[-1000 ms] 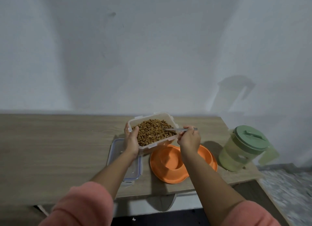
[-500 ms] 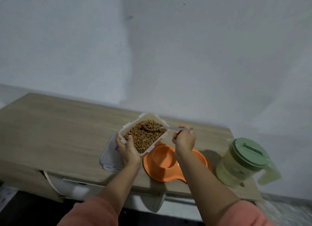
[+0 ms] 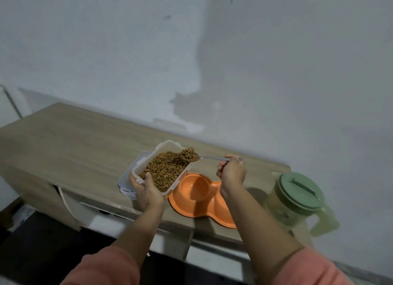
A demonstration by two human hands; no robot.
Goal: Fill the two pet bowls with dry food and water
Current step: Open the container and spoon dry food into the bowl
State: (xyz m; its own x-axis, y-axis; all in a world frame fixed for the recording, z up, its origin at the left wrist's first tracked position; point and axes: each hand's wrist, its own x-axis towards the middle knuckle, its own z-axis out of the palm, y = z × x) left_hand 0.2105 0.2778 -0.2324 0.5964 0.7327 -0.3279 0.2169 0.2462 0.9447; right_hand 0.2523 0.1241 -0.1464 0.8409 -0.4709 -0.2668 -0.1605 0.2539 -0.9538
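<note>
My left hand (image 3: 146,191) grips the near end of a clear plastic container (image 3: 164,145) full of brown dry food (image 3: 164,169), held tilted above the table. My right hand (image 3: 231,172) holds a metal spoon (image 3: 212,158) by the handle; its bowl is heaped with kibble at the container's far right corner. Below sits an orange double pet bowl (image 3: 197,197) with both wells bare, partly hidden by my right forearm. A pale green water jug (image 3: 295,199) with a green lid stands to the right.
The container's clear lid (image 3: 127,186) lies flat on the wooden table (image 3: 74,148), under the container. A white wall rises right behind the table. The table's right end is just past the jug.
The spoon has lifted out of the food with a heap of kibble. The camera has swung left and tilted, so the table appears slanted.
</note>
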